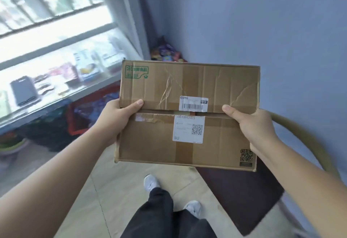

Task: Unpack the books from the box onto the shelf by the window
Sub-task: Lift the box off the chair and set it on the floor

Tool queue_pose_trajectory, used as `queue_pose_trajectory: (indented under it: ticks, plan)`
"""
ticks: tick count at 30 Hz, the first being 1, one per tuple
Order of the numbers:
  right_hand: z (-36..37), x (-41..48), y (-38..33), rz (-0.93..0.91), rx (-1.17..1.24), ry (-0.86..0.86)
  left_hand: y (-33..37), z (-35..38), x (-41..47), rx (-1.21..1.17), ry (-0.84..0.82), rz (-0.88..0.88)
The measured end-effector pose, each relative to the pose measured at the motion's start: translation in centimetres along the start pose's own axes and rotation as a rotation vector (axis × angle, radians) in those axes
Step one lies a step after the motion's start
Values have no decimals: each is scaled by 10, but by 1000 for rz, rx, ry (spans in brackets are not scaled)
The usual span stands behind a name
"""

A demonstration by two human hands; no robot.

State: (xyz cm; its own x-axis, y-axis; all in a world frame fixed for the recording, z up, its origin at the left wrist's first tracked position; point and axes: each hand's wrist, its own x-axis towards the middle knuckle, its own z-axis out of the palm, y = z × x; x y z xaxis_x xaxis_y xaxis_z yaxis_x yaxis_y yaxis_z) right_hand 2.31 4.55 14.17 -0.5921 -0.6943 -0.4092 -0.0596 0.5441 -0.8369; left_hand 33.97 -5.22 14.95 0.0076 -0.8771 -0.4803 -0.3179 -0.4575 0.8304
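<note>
A brown cardboard box (221,85) with white shipping labels and torn tape is held up in front of me, its top flaps closed. My left hand (116,119) grips its left edge, thumb on top near the flap seam. My right hand (251,128) grips the right edge the same way. What is inside the box is hidden. The shelf by the window (62,95) runs along the left, a pale ledge with books and packets lying on it, blurred by bright light.
A chair with a curved wooden back (308,140) and dark seat (244,194) stands at the right below the box. Colourful bags (165,53) fill the far corner. A red crate (78,117) sits under the ledge. My feet stand on a tiled floor (116,190).
</note>
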Motion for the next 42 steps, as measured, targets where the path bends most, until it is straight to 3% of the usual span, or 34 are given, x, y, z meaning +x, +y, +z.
queue_pose_trajectory:
  ticks: [11,20,27,33,38,42]
  plan:
    - [250,-107,-153,-282,-173,-446,-64,-271,-71,-312,461,14]
    - [467,-262,-208,-470,-329,-957,-163,-441,-192,-588,961,-39]
    - [614,-411,-209,-566,-501,-1307,-232,-520,-292,-696,1353,-223]
    - [710,-549,-192,-669,-625,-1633,-283,-545,-369,-788,1646,-369]
    - [771,-667,-148,-756,-753,-1777,-338,-570,-423,-829,1845,-466]
    - [811,-753,-102,-749,-814,-1836,-397,-608,-467,-841,1897,-518]
